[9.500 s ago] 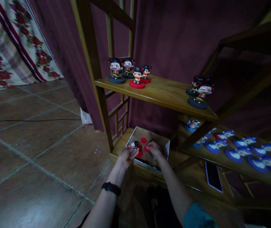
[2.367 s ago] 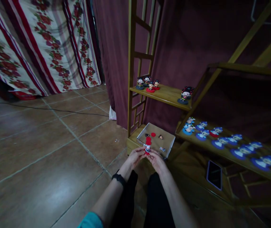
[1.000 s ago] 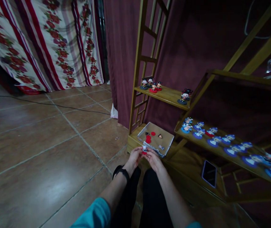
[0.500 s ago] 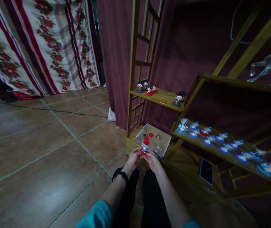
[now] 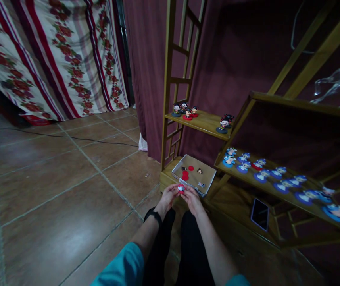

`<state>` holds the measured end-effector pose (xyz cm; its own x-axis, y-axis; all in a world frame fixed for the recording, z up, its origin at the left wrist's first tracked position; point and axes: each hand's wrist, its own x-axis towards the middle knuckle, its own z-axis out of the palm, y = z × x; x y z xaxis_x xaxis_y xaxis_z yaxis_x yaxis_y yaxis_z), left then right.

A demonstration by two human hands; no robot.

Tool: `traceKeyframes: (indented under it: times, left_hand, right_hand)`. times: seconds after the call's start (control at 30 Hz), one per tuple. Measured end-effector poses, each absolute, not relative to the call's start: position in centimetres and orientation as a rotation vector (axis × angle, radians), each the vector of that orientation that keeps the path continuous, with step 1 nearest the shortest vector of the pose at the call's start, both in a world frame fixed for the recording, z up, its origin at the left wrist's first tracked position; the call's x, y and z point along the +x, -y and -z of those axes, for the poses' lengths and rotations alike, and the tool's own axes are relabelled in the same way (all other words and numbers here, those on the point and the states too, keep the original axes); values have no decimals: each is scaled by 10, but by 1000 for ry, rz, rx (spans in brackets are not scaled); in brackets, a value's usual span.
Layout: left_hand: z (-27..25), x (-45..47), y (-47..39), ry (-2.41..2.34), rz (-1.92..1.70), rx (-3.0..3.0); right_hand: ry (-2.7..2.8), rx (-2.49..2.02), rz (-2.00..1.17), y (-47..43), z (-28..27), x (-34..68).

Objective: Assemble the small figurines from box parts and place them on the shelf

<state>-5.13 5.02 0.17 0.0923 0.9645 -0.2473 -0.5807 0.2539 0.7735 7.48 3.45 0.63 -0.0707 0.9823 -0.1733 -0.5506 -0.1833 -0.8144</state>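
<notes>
Between the fingertips of both hands is a small figurine (image 5: pixel 181 188) in red and white, its finer details too small to make out. My left hand (image 5: pixel 168 198) grips it from the left and my right hand (image 5: pixel 192 199) from the right, fingers closed about it. Just beyond the hands lies a shallow cardboard box (image 5: pixel 208 173). Inside it are red discs (image 5: pixel 185 175), a small dark-haired piece (image 5: pixel 199 171), a black piece (image 5: pixel 183 169) and a small white-and-dark piece (image 5: pixel 201 185).
Several black and red figurines (image 5: pixel 188 114) stand on the upper wooden shelf (image 5: pixel 204 125). Rows of blue-based figurines (image 5: pixel 263 175) fill the lower right shelf. A phone (image 5: pixel 259 215) lies below them. A clear glass animal (image 5: pixel 338 81) is at upper right. A cable (image 5: pixel 68 137) crosses the tiled floor.
The figurine has tilted or turned between my fingers, so its red and white parts show differently. Both hands stay almost in place, and the view has shifted slightly.
</notes>
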Motion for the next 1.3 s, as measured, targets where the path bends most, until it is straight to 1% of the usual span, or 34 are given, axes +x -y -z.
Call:
traceKeyframes:
  times: [0.17,0.33,0.6,0.97,1.3]
  left_hand:
    - [-1,-52,-50,-752,-1224,622]
    - [-8,-55,-47,-753,-1177,598]
    - [-15,-57,-48,-807,-1082,618]
    - [-14,-58,-50,-921,-1065,663]
    - [-5,-53,-56,-1019,-1085,584]
  right_hand:
    - [635,-845,-1517,-36,-4,76]
    - [649,-805,-1547,-37,-5,77]
    - [715,-814,-1597,-40,0,80]
    - [796,-901,-1563,-46,9,81]
    - [743,-990,-1553,-48,10,78]
